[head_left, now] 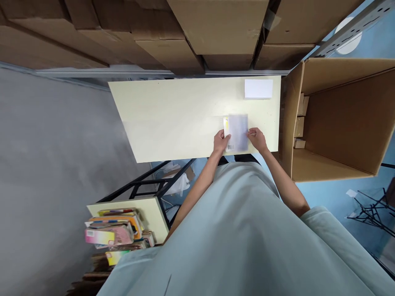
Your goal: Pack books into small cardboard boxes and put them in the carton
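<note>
Cardboard boxes (216, 24): brown, ranged in a row beyond the table.
Tabletop (173, 119): cream, rectangular, in front of the person.
Open carton (342, 119): brown, just beside the tabletop's right end.
Books (115, 230): assorted colours, piled on a low cream shelf (157, 218), lower left.
Booklet (233, 133): one, on the tabletop's right part, near the front edge, between the hands; white left strip with yellow mark and barcode, remainder under a translucent cover (241, 129).
White block (258, 89): rectangular, at the tabletop's far right corner.
Left hand (220, 141): fingers holding the booklet's left edge, thumb on top.
Right hand (257, 139): fingers narrow, at the cover's right edge; grip cannot be told.
</note>
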Available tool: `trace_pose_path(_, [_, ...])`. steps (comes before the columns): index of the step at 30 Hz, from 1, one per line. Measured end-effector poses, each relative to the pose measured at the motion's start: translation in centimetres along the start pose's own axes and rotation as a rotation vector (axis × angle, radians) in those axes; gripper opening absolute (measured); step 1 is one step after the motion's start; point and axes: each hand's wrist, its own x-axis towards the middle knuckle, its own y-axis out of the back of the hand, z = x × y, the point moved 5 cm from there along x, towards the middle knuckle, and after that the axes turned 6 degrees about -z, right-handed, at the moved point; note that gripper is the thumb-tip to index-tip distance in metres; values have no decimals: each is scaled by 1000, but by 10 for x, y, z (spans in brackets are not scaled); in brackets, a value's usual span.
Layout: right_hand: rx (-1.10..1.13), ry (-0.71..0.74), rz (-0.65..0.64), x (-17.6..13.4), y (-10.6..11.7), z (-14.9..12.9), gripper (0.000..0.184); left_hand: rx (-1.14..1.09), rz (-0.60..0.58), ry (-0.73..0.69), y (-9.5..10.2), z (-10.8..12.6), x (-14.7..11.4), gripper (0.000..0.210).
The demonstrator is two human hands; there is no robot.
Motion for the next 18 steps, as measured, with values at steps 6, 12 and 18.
trace_pose_path(6, [-167,17,48,-5,-3,-5,31,309,96,-74,-7,3,-1,29])
trace_pose_path(12, [-287,75,112,-4,-13,-5,32,319,130,-110,-10,-1,-2,32])
trace_pose_path(18, [-295,86,88,-7,-11,-4,36,174,100,-96,-11,-10,3,34])
